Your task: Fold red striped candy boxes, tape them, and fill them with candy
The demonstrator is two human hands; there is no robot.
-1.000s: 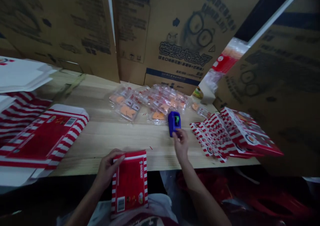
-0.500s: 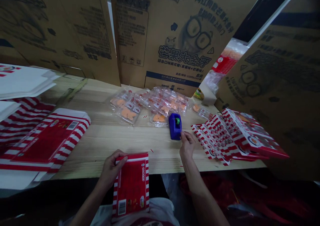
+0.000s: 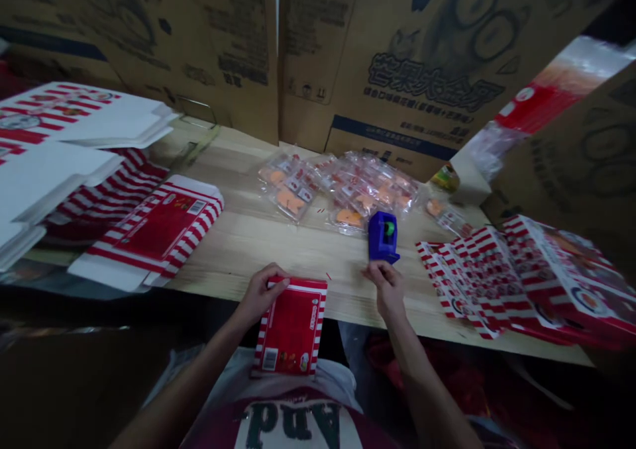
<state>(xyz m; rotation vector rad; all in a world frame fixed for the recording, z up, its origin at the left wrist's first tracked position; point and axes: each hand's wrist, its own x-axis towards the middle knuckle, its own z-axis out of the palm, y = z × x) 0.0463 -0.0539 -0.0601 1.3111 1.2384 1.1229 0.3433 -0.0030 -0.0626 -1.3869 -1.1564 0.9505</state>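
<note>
My left hand point(image 3: 265, 291) is closed on the top left corner of a red carton point(image 3: 293, 323) with white stripes along its edges. This carton leans against my body at the table's edge, its barcode side facing up. My right hand point(image 3: 387, 283) pinches thumb and fingers together just in front of a blue tape dispenser point(image 3: 381, 236) that carries a green roll. Whatever lies in that pinch is too small to make out. Behind the dispenser is a heap of clear packets point(image 3: 368, 187) with orange pieces inside.
Flat red-and-white cartons point(image 3: 166, 220) and white-backed ones point(image 3: 124, 121) are stacked at left. Striped boxes point(image 3: 497, 273) lie overlapping at right. Large brown cardboard boxes point(image 3: 318, 58) stand along the table's back. A single packet point(image 3: 447, 217) rests near the striped boxes.
The view has shifted, so the table's things sit further right. My right hand has drawn from the dispenser's side to just in front of its near end. My left hand still holds the carton.
</note>
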